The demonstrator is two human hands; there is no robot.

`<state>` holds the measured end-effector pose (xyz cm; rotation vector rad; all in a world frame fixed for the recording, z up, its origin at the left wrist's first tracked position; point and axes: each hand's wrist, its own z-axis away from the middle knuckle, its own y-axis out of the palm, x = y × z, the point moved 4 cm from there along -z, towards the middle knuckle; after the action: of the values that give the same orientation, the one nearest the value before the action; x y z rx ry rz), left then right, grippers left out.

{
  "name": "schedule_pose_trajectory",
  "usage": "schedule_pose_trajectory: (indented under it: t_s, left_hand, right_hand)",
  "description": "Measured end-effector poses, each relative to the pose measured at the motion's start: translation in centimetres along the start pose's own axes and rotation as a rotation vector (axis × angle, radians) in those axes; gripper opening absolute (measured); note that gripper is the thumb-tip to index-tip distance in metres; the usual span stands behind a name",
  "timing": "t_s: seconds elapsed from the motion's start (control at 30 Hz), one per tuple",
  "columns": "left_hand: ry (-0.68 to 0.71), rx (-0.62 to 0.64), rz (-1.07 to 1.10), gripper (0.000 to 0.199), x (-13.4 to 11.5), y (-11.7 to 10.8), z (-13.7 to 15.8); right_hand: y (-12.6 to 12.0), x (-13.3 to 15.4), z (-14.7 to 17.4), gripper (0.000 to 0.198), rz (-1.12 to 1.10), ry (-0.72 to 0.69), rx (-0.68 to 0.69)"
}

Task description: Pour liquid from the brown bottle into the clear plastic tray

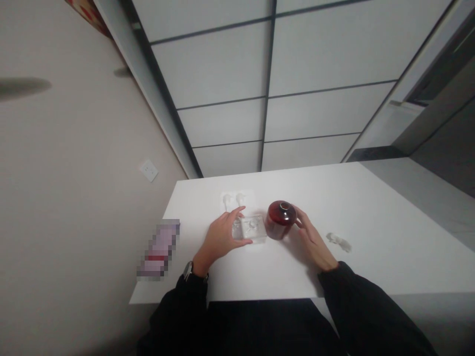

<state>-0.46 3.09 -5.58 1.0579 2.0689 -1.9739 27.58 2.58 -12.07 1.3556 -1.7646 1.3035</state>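
Note:
My left hand reaches around a clear plastic box, thumb along its near side and fingers on the far side. Some clear, shiny contents show in the box, but I cannot make out what they are. Just right of the box is a dark red, glossy round bottle with a small opening on top. My right hand holds the bottle from its right side, the fingers partly hidden behind it. Beyond my left hand, two small white pieces with rounded heads lie on a pale sheet or tray.
All this is on a white table. A pixelated purplish flat object lies at its left edge. Right of my right hand is a small crumpled whitish piece. A wall stands at the left, and white panelled doors rise behind the table.

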Motion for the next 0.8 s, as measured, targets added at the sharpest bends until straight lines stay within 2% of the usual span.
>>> schedule_pose_trajectory:
  t_s: [0.1,0.17,0.23,0.3,0.4,0.5,0.6,0.7,0.8]
  left_hand:
    - [0.070,-0.051,0.017,0.106,-0.4,-0.5,0.4]
    - [0.107,-0.108,0.042,0.110,-0.6,-1.6,1.0]
    - [0.094,-0.160,0.069,0.098,-0.4,-3.2,1.4]
    - [0.039,-0.213,0.084,0.078,0.6,-4.9,1.1]
    - [-0.106,-0.306,0.128,0.054,3.6,-6.6,-0.9]
    - [-0.224,-0.392,0.176,0.034,7.0,-5.9,-3.7]
    - [-0.273,-0.486,0.167,0.032,9.1,-3.8,-5.5]
    - [-0.243,-0.453,0.162,0.027,9.6,-1.7,-6.1]
    - [-0.189,-0.378,0.157,0.028,9.4,-0.8,-6.0]
  right_hand:
    - [-1.2,-1.4,-0.9,0.054,0.146,0.016,-0.085]
    - [-1.7,-2.4,-2.4,0.051,0.232,0.019,-0.084]
    - [-1.8,-3.2,-4.2,0.048,0.280,0.002,-0.044]
    - [-1.5,-3.6,-5.8,0.044,0.313,-0.019,0.008]
    - [-1.0,-3.7,-7.0,0.031,0.315,-0.032,0.055]
    - [-1.3,-3.5,-7.1,0.019,0.269,-0.026,0.016]
    - [-2.6,-2.5,-6.9,0.020,0.176,-0.022,-0.113]
    - [-3.5,0.2,-6.5,0.025,0.074,-0.041,-0.236]
    - [-3.1,4.3,-6.2,0.023,-0.080,-0.132,-0.305]
